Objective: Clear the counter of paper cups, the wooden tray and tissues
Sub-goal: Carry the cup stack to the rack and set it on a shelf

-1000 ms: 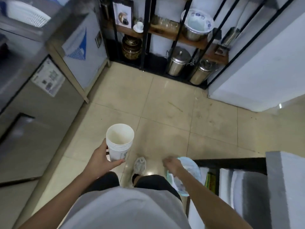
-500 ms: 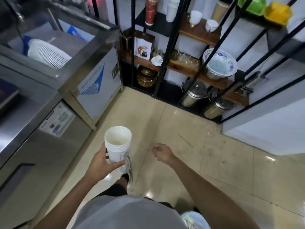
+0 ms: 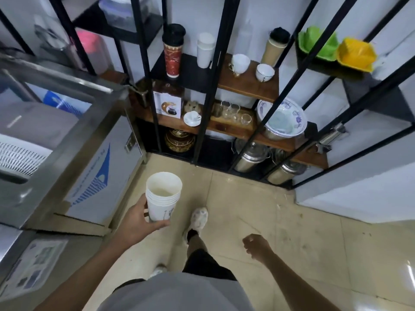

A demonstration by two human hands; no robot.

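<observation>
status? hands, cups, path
Left hand gripping stacked paper cups. Right hand empty, loosely curled. Floor ahead clear up to the shelf rack.

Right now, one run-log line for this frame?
left hand: holds stack of paper cups | right hand: empty, loosely curled | place: tiled floor facing shelf rack

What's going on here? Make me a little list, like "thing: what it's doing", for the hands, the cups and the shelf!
left hand: wrapped round a stack of paper cups, holding it upright above the floor
right hand: empty, fingers loosely curled, low at the person's side
cups: white, nested one inside another, the top one looks empty
shelf rack: black metal frame with wooden boards, straight ahead
on the shelf: two white teacups, small glasses, a blue-patterned bowl, steel canisters at the bottom
counter: stainless steel, on the person's left
floor: beige tiles
</observation>
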